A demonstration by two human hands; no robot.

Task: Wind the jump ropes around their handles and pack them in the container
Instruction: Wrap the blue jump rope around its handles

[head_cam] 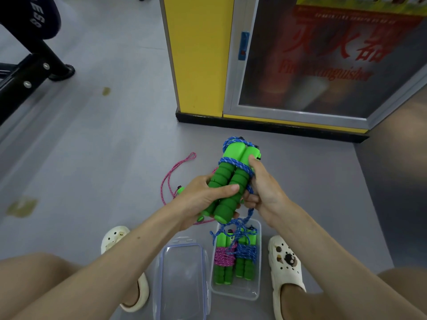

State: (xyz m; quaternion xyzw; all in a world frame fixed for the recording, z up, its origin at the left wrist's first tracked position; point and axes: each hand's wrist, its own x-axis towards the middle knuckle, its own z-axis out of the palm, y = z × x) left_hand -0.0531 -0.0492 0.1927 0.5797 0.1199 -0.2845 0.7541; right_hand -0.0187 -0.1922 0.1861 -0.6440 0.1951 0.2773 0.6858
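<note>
My left hand [205,199] grips a pair of green jump-rope handles [231,179] held side by side. A blue rope [233,162] is wound a few turns around them. My right hand [263,188] pinches that blue rope beside the handles; its loose end hangs down toward the container. The clear plastic container [235,294] on the floor between my feet holds two wound ropes, one pink [223,257] and one blue [247,252]. Another pink rope [175,174] lies loose on the floor behind my left hand, its green handle partly hidden.
The container's clear lid [182,280] lies on the grey floor left of it. My white clogs [286,269] flank both. A yellow fire extinguisher cabinet [277,65] stands ahead. Black gym equipment [30,75] is at far left.
</note>
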